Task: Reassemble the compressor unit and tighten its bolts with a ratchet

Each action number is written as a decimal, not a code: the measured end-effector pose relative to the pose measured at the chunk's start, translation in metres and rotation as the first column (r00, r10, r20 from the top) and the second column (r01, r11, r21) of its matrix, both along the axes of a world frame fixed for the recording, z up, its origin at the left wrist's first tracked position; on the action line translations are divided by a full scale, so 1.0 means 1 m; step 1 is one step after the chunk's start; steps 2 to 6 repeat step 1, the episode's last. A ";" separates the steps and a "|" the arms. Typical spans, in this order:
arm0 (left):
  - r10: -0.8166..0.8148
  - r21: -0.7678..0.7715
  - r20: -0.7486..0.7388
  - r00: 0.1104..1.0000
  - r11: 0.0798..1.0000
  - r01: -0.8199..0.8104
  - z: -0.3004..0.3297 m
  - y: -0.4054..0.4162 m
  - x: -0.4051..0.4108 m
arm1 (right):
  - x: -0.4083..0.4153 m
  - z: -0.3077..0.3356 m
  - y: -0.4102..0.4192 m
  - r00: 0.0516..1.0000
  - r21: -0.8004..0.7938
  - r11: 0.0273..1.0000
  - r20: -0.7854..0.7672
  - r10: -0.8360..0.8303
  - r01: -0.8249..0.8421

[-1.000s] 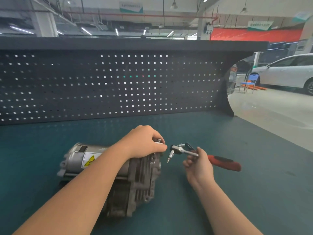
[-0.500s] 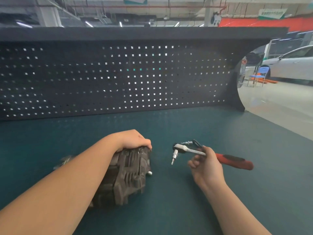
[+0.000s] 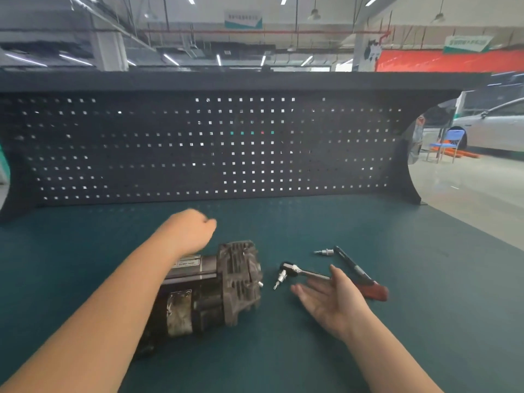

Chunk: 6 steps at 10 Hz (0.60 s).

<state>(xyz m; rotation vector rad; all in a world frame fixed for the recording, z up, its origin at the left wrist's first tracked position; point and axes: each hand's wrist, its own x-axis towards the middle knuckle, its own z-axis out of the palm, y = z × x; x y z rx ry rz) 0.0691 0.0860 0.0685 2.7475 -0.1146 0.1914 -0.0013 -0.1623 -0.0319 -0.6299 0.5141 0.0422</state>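
Lying on its side toward the near edge of the green workbench, the compressor unit points its finned end right, a bolt projecting from that face. Above and behind it the left hand hovers with fingers curled, holding nothing visible. Just right, the right hand is spread open, palm up, over the red-handled ratchet, with a loose bit socket and a dark tool beyond.

Both forearms bare to frame edge, no sleeves visible. Left hand and right hand ungloved. No ring, watch or strap seen on either wrist, though left hand blurred, so fine detail there uncertain.
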 end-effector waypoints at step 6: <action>0.152 0.278 -0.066 0.986 0.952 -0.128 -0.032 0.024 -0.072 | -0.003 -0.001 0.003 0.994 0.078 0.991 0.004 0.108 -0.108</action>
